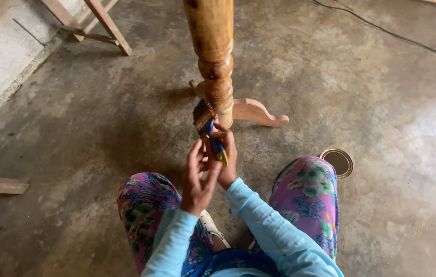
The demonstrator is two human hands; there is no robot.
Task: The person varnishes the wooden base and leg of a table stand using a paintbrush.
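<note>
- Down by the foot of the turned wooden post [213, 56], the fingers [224, 134] of the right hand [226, 156] are curled and pinched round the blue and yellow handle of a paintbrush [209, 131].
- The brush sits just in front of the post's lowest bulge, bristles dark and wet-looking, tilted up and away from the person; I cannot tell whether the bristles touch the wood.
- The left hand [197, 179] is raised just beside the right one, nearer the person than the post, fingers loosely spread and pointing up, thumb close to the brush handle; whether it touches the handle I cannot tell.
- Both forearms, in light blue sleeves [274, 233], come up between the knees in purple flowered trousers [308, 197] and meet just short of the post's base.
- To the right of the post, beside the right knee, a round tin [337, 162] with a gold rim sits on the concrete floor [100, 128], open; its inside looks dark, the contents unclear.
- A curved pale foot [259, 112] of the post reaches out toward that tin.
</note>
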